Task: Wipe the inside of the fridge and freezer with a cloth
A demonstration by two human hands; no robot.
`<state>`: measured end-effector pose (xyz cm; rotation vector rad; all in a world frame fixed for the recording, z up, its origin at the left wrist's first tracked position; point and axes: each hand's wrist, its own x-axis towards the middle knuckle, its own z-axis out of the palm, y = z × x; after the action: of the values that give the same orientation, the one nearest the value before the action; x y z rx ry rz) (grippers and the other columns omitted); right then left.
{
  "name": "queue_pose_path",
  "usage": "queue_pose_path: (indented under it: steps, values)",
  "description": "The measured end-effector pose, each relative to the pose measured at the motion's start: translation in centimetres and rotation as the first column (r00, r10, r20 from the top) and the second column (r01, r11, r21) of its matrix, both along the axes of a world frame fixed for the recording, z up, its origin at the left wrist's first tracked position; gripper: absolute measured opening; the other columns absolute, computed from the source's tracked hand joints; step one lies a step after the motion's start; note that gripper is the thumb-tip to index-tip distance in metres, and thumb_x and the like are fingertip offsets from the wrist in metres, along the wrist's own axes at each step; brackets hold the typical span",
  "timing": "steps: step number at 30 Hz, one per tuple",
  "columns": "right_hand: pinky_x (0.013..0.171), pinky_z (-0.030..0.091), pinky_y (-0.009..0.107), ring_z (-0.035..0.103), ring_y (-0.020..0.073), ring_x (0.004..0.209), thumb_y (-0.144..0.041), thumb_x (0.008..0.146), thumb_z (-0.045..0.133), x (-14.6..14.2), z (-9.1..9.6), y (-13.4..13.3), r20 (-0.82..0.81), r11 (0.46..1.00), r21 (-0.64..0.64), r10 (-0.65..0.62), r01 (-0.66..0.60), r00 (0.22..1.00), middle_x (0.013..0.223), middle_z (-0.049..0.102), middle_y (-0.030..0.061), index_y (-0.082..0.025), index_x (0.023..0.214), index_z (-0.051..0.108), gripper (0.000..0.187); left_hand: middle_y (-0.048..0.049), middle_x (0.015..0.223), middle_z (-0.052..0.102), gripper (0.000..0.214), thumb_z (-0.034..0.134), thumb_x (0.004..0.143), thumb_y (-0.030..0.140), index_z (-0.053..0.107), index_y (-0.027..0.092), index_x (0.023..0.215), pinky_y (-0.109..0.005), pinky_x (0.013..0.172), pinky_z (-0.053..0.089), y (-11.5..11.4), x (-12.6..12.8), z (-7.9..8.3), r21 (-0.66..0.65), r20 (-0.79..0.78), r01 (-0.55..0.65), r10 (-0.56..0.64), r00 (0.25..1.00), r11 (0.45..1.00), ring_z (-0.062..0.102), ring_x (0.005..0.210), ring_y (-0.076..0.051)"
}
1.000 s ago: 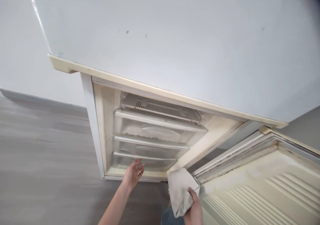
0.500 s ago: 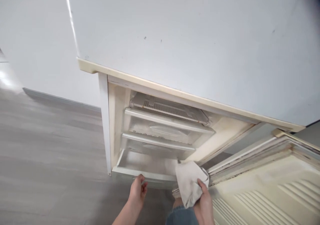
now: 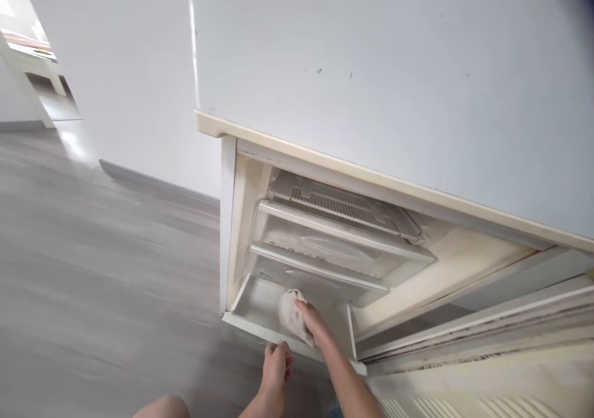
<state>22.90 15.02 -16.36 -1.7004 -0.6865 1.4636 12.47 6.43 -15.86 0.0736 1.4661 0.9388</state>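
The bottom freezer drawer, clear plastic, is pulled out of the open lower compartment. My left hand is closed on its front edge. My right hand reaches down into the drawer and presses a crumpled whitish cloth against its floor, fingers closed on the cloth. Two more clear drawers sit pushed in above it, under a white grille shelf.
The closed upper fridge door looms overhead. The open freezer door, yellowed inside, lies out to the right. Grey wood-look floor stretches left to a white wall and a doorway. My knee shows at the bottom.
The bottom drawer came out further. My right hand carried the cloth from beside the door down into the drawer. My left hand stayed on the drawer front. The view shifted left.
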Motion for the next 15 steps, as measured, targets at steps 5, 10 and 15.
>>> queue_pose_path:
  steps: [5, 10, 15]
  values:
    - [0.066, 0.050, 0.038, 0.063, 0.0235, 0.065, -0.035, 0.076, 0.051, -3.9, -1.4, 3.9, -0.017, 0.986, -0.165, -0.004, 0.002, 1.000, 0.058, 0.062, 0.0054, -0.020, 0.065, 0.056, 0.019, 0.0044, 0.064, 0.048, 0.015, 0.052, 0.066, 0.032, 0.041, 0.024, 0.072, -0.023, 0.051, 0.037, 0.2, -0.2, -1.0, 0.007, -0.002, 0.063, -0.063, 0.998, 0.998, 0.052, 0.060, -0.012]
    - [0.062, 0.052, 0.037, 0.063, 0.0216, 0.066, -0.033, 0.079, 0.041, -8.9, -2.8, 6.7, -0.150, 0.992, -0.119, -0.064, 0.047, 0.987, 0.062, 0.060, 0.0050, -0.021, 0.072, 0.053, 0.018, 0.0062, 0.052, 0.047, 0.020, 0.054, 0.058, 0.021, 0.043, 0.026, 0.073, -0.028, 0.053, 0.040, -0.6, 0.5, -1.8, 0.087, -0.018, 0.269, -0.269, 0.963, 0.959, 0.052, 0.054, -0.014]
    - [0.066, 0.052, 0.032, 0.063, 0.0186, 0.073, -0.035, 0.079, 0.042, -14.3, -3.1, 8.2, -0.242, 1.000, -0.008, -0.013, 0.012, 0.970, 0.072, 0.063, 0.0030, -0.023, 0.079, 0.053, 0.016, -0.0061, 0.065, 0.068, 0.017, 0.066, 0.057, 0.043, 0.057, 0.029, 0.061, -0.049, 0.096, 0.043, -1.2, -0.5, -1.8, 0.277, -0.172, 0.563, -0.536, 0.826, 0.779, 0.064, 0.089, -0.028]
